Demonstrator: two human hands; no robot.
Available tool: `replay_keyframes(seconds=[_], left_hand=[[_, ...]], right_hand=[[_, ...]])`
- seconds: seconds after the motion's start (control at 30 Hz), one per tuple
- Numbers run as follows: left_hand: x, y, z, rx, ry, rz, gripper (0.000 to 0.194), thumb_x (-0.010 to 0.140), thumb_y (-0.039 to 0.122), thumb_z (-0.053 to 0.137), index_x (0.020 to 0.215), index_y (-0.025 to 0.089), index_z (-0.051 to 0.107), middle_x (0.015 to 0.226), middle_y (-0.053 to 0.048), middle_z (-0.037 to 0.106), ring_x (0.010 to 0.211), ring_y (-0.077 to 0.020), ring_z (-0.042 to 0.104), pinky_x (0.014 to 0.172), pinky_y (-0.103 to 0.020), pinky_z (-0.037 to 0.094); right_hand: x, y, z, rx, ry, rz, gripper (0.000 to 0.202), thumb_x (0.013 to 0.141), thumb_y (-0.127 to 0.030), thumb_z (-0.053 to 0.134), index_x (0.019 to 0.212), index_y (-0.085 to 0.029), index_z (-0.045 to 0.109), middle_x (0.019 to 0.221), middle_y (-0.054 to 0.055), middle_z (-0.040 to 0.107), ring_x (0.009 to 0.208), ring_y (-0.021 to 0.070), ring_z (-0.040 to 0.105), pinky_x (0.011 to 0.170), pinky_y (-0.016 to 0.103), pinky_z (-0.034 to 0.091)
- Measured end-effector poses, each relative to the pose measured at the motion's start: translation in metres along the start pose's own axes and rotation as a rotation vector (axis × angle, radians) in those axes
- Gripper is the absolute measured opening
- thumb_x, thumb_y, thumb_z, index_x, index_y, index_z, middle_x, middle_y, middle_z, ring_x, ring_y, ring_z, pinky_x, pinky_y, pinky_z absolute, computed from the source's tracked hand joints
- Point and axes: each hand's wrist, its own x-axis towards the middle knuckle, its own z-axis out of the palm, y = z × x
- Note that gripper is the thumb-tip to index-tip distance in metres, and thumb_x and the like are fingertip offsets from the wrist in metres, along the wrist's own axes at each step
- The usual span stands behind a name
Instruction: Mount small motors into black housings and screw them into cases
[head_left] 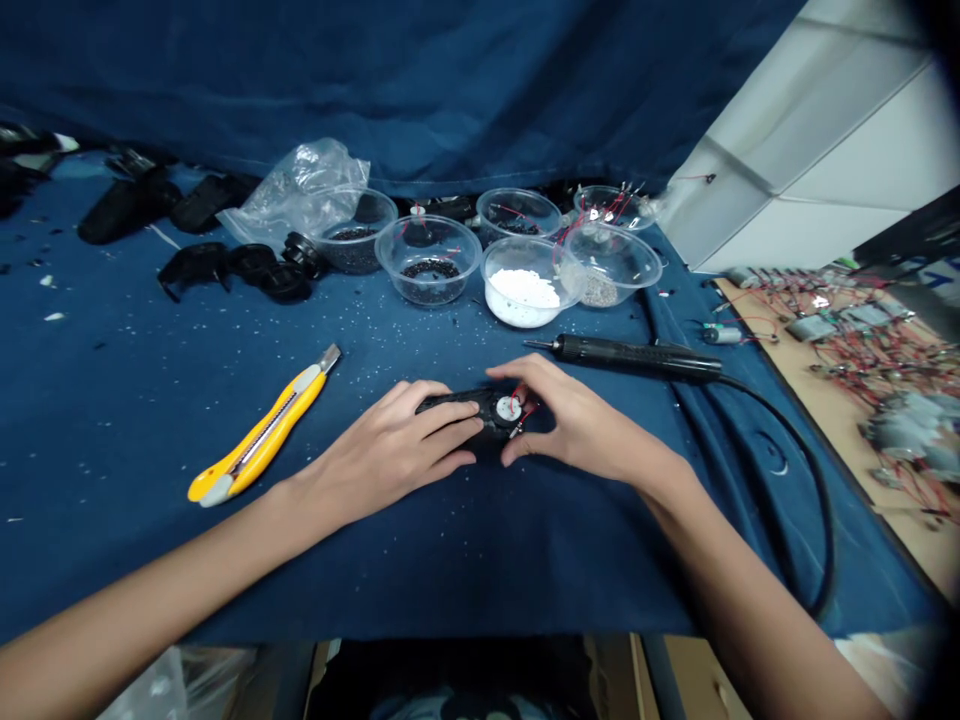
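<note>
A black housing (491, 432) lies on the blue cloth in front of me, with a round white part (508, 408) and thin red wires at its right end. My left hand (409, 435) rests over the housing's left side, its fingers wrapped across the top. Around the right end curves my right hand (566, 410), thumb below and fingers above, close to the white part and the wires. Behind my right hand lies a black electric screwdriver (637, 357) with its cable. A yellow utility knife (262, 435) is left of my left hand.
Clear plastic bowls (429, 240) with small parts and a bowl of white material (525, 290) stand at the back. Black plastic pieces (199, 265) and a clear bag (304, 185) are back left. Wired motors cover a wooden board (799, 375) at right.
</note>
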Motion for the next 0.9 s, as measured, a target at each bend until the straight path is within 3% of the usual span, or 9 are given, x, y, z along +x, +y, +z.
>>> replay_keyframes(seconds=[0.1,0.3,0.43,0.5,0.57,0.63,0.7,0.8,0.9], left_hand=[[0.0,0.0,-0.004,-0.04,-0.026,-0.02,0.031,0.093,0.03,0.054,0.121,0.017,0.059,0.122,-0.007,0.063,0.115,-0.025,0.051,0.094,-0.04,0.043],[0.022,-0.001,-0.019,-0.078,-0.119,-0.096,0.03,0.097,0.031,0.045,0.123,0.024,0.057,0.121,-0.007,0.06,0.117,-0.0239,0.047,0.095,-0.04,0.037],[0.052,-0.011,-0.012,-0.079,-0.257,0.053,0.029,0.097,0.028,0.044,0.123,0.029,0.058,0.109,-0.006,0.059,0.099,-0.0196,0.051,0.082,-0.031,0.039],[0.064,-0.015,-0.009,-0.101,-0.311,0.113,0.025,0.097,0.029,0.045,0.116,0.026,0.062,0.101,-0.005,0.059,0.093,-0.018,0.052,0.079,-0.027,0.039],[0.07,-0.017,-0.013,-0.092,-0.344,0.106,0.023,0.096,0.029,0.046,0.112,0.025,0.063,0.097,-0.005,0.06,0.087,-0.0168,0.054,0.075,-0.026,0.04],[0.07,-0.015,-0.028,-0.078,-0.365,0.034,0.023,0.096,0.032,0.046,0.112,0.025,0.061,0.097,-0.004,0.062,0.083,-0.016,0.058,0.07,-0.025,0.04],[0.064,-0.011,-0.049,-0.057,-0.37,-0.075,0.024,0.095,0.036,0.047,0.113,0.025,0.059,0.096,-0.003,0.065,0.079,-0.0158,0.061,0.064,-0.024,0.039],[0.054,-0.001,-0.071,0.083,-0.341,-0.266,0.027,0.092,0.045,0.051,0.104,0.022,0.059,0.084,-0.003,0.067,0.067,-0.0175,0.063,0.055,-0.024,0.037],[0.047,0.012,-0.063,0.257,-0.28,-0.425,0.035,0.089,0.052,0.052,0.095,0.018,0.059,0.07,-0.005,0.065,0.058,-0.0206,0.062,0.052,-0.026,0.038]], right_hand=[[0.003,0.001,-0.001,-0.08,-0.062,-0.054,0.058,0.077,-0.041,0.076,0.127,-0.024,0.051,0.118,0.006,0.056,0.111,0.0245,0.052,0.094,0.036,0.043],[0.009,0.008,-0.003,-0.127,-0.1,-0.086,0.06,0.075,-0.053,0.073,0.122,-0.021,0.052,0.114,0.008,0.057,0.105,0.0255,0.052,0.089,0.037,0.043],[0.006,0.006,0.001,-0.18,-0.091,-0.021,0.052,0.077,-0.056,0.069,0.111,-0.018,0.058,0.103,0.009,0.061,0.099,0.0267,0.052,0.088,0.042,0.042],[0.001,0.005,0.002,-0.147,-0.038,0.011,0.054,0.075,-0.055,0.072,0.112,-0.019,0.059,0.107,0.009,0.061,0.103,0.0279,0.053,0.092,0.046,0.041],[-0.009,0.008,0.0,-0.001,0.131,0.054,0.061,0.071,-0.051,0.077,0.12,-0.021,0.056,0.12,0.01,0.058,0.113,0.0274,0.052,0.101,0.047,0.039],[-0.022,0.018,-0.007,0.253,0.392,0.184,0.058,0.073,-0.046,0.078,0.12,-0.021,0.055,0.126,0.01,0.056,0.116,0.0246,0.054,0.104,0.044,0.04],[-0.037,0.032,-0.02,0.598,0.61,0.446,0.041,0.082,-0.043,0.07,0.111,-0.017,0.058,0.112,0.011,0.063,0.1,0.0218,0.064,0.092,0.038,0.052],[-0.052,0.057,-0.045,1.064,0.587,0.9,0.035,0.093,-0.042,0.055,0.098,-0.008,0.061,0.087,0.014,0.068,0.079,0.0198,0.07,0.073,0.029,0.06],[-0.053,0.073,-0.064,1.256,0.536,1.078,0.048,0.095,-0.049,0.048,0.1,-0.003,0.061,0.077,0.015,0.069,0.065,0.0172,0.07,0.057,0.02,0.059]])
